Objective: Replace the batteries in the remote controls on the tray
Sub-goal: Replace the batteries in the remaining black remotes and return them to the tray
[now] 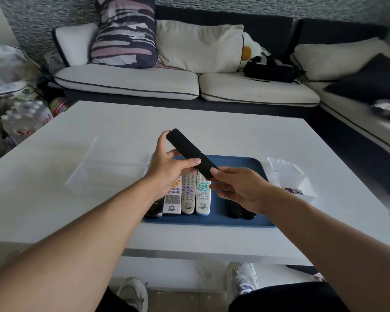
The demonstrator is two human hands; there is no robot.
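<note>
A slim black remote (185, 147) is held in the air above the blue tray (243, 163), back side up, with a seam across its middle. My left hand (169, 167) grips its upper half, thumb laid along the body. My right hand (236, 188) pinches its lower end. On the tray lie three light remotes with coloured buttons (188, 197), a dark one at the left edge (154, 209) and two black ones (241, 212) partly hidden under my right hand.
A clear lidded box (295, 188) with small batteries (293, 190) stands right of the tray. A clear shallow container (108, 170) lies to the left. The white table (212, 127) faces a sofa with cushions. My shoes show below the table edge.
</note>
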